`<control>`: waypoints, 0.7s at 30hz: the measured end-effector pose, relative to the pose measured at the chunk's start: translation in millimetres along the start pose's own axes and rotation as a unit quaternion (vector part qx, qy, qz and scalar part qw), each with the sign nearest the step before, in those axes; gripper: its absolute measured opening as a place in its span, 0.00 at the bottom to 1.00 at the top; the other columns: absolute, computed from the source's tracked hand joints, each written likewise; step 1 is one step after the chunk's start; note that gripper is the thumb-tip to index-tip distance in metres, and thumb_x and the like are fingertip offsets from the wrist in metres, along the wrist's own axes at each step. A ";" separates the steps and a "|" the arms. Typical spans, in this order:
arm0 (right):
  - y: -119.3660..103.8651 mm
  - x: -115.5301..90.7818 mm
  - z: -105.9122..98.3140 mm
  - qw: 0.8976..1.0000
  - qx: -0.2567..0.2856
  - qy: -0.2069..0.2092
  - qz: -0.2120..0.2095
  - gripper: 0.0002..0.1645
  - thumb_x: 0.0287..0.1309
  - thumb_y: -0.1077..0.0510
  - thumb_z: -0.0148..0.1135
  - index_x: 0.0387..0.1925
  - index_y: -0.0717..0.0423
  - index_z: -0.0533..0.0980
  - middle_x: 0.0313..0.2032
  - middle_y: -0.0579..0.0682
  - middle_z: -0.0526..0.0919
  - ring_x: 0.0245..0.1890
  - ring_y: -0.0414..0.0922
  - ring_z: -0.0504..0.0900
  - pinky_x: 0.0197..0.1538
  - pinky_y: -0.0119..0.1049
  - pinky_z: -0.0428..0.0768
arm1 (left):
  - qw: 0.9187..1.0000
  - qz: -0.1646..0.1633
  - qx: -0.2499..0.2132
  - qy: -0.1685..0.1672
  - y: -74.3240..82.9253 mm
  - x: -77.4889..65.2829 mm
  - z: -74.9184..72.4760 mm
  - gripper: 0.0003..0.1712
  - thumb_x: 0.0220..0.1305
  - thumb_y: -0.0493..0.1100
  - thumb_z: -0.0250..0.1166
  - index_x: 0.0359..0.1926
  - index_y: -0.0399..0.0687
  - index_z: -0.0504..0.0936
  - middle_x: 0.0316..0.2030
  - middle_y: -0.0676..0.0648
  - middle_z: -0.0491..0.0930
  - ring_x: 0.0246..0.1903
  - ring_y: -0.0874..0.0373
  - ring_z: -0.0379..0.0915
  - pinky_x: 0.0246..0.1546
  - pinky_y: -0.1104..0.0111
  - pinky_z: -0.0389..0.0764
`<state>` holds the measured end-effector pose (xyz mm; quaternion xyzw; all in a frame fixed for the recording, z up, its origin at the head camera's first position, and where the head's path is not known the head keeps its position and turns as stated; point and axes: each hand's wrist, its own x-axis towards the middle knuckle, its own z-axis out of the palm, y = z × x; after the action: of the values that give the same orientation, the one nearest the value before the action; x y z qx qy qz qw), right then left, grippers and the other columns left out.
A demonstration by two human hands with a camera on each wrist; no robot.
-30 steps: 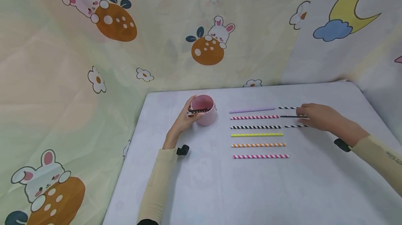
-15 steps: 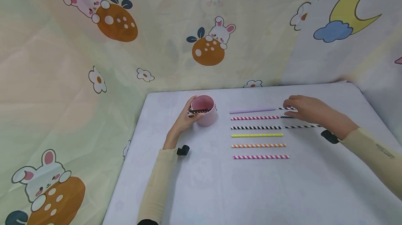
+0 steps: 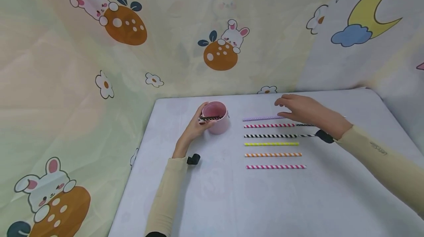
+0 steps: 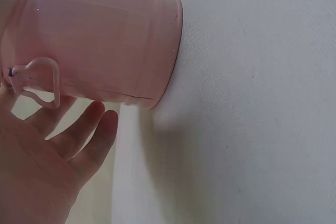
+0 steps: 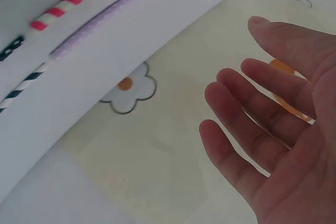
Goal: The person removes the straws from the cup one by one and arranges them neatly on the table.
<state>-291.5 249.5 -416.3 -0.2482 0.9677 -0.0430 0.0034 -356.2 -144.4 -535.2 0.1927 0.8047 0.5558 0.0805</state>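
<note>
At the back left of the table, my left hand (image 3: pixel 193 126) grips a small pink bucket (image 3: pixel 220 127) by its side and rim. In the left wrist view the bucket (image 4: pixel 105 35) shows a little loop handle, with some fingers spread beside it. A dark patterned piece (image 3: pixel 211 118) crosses the bucket's mouth; its kind is unclear. My right hand (image 3: pixel 303 108) hovers over the far end of a purple paper straw (image 3: pixel 261 119), its fingers loosely bent around nothing. Below that straw lie a red-striped straw (image 3: pixel 269 126) and a black-striped straw (image 3: pixel 269 136).
Nearer the front lie a yellow straw (image 3: pixel 271 144), an orange-striped straw (image 3: pixel 273 155) and a pink-striped straw (image 3: pixel 276 167). Darker straws, such as a black dotted one (image 3: pixel 304 125), continue the upper rows rightward, partly under my right arm. A patterned cloth (image 3: pixel 179 45) hangs behind the table.
My right hand has moved left and slightly away from me, from the dark straws at the right to above the purple straw's end. My left hand and the bucket stay in place.
</note>
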 end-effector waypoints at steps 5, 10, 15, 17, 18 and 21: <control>-18.8 18.6 -4.9 0.998 0.002 0.017 -0.053 0.20 0.60 0.55 0.71 0.52 0.57 0.79 0.44 0.52 0.82 0.40 0.48 0.83 0.43 0.44 0.85 | 1.000 0.003 -0.002 0.002 -0.2 -1.1 -0.1 0.50 0.62 0.47 0.72 0.78 0.68 0.52 0.73 0.47 0.61 0.71 0.48 0.59 0.66 0.45 0.69; -42.4 39.6 -11.2 0.997 0.001 0.020 -0.074 0.20 0.60 0.54 0.71 0.52 0.55 0.80 0.46 0.52 0.83 0.42 0.49 0.83 0.45 0.44 0.85 | 1.000 0.001 -0.001 0.003 -0.4 -0.9 -0.3 0.51 0.62 0.47 0.72 0.78 0.68 0.52 0.73 0.47 0.62 0.71 0.47 0.60 0.66 0.45 0.70; -63.9 56.9 -16.4 0.996 -0.001 0.018 -0.092 0.21 0.60 0.52 0.71 0.53 0.52 0.80 0.48 0.51 0.83 0.44 0.48 0.84 0.47 0.44 0.85 | 1.000 0.004 -0.001 0.001 -1.3 0.3 0.2 0.51 0.62 0.46 0.72 0.78 0.67 0.52 0.73 0.47 0.62 0.71 0.47 0.60 0.66 0.46 0.70; -70.2 63.4 -16.4 0.995 0.002 0.016 -0.099 0.20 0.61 0.52 0.70 0.53 0.51 0.80 0.48 0.50 0.83 0.44 0.48 0.84 0.47 0.43 0.85 | 1.000 0.005 -0.001 0.000 -1.4 0.4 0.1 0.50 0.63 0.46 0.72 0.78 0.66 0.52 0.73 0.47 0.62 0.70 0.48 0.61 0.65 0.46 0.70; -73.0 66.4 -16.1 0.994 0.005 0.016 -0.104 0.20 0.61 0.52 0.70 0.53 0.50 0.80 0.47 0.49 0.83 0.44 0.47 0.84 0.46 0.43 0.85 | 1.000 0.005 0.001 0.000 -1.2 0.3 0.0 0.50 0.63 0.46 0.72 0.78 0.67 0.52 0.73 0.47 0.63 0.70 0.48 0.61 0.65 0.46 0.71; -81.0 76.1 -14.3 0.993 0.018 0.014 -0.119 0.19 0.63 0.51 0.69 0.54 0.50 0.80 0.48 0.49 0.83 0.45 0.47 0.84 0.48 0.43 0.85 | 1.000 0.002 -0.001 -0.002 0.2 -0.6 -0.3 0.50 0.63 0.47 0.72 0.78 0.67 0.52 0.73 0.47 0.62 0.70 0.48 0.61 0.66 0.46 0.70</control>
<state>-319.7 143.4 -394.0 -0.3612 0.9302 -0.0640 -0.0109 -355.7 -144.8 -534.9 0.1956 0.8032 0.5568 0.0808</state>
